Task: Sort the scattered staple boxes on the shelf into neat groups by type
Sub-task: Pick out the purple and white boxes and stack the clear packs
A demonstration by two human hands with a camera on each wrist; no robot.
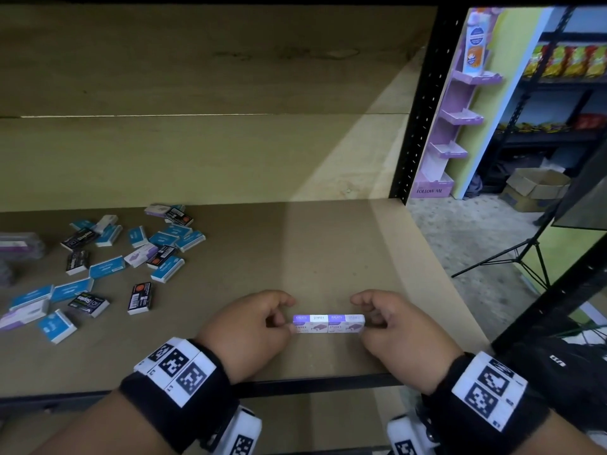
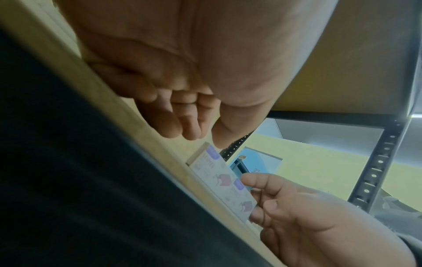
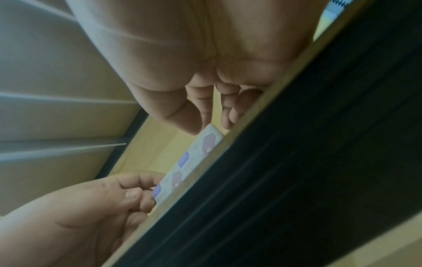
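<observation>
Two white-and-purple staple boxes (image 1: 329, 323) stand end to end in a short row near the shelf's front edge. My left hand (image 1: 281, 320) pinches the row's left end with curled fingers, and my right hand (image 1: 370, 318) pinches its right end. The left wrist view has my left hand (image 2: 200, 138) at the near end of the staple boxes (image 2: 219, 178), and the right wrist view has my right hand (image 3: 211, 126) at the other end of the staple boxes (image 3: 194, 159). To the left lies a scattered pile of blue boxes (image 1: 106, 267), black boxes (image 1: 140, 297) and purple boxes (image 1: 141, 254).
The brown shelf board (image 1: 312, 251) ends in a dark metal front rail (image 1: 312, 384). A black perforated upright (image 1: 423, 103) bounds the shelf on the right. A blurred stack of packs (image 1: 19, 246) sits at the far left. A tripod (image 1: 512, 254) stands on the floor beyond.
</observation>
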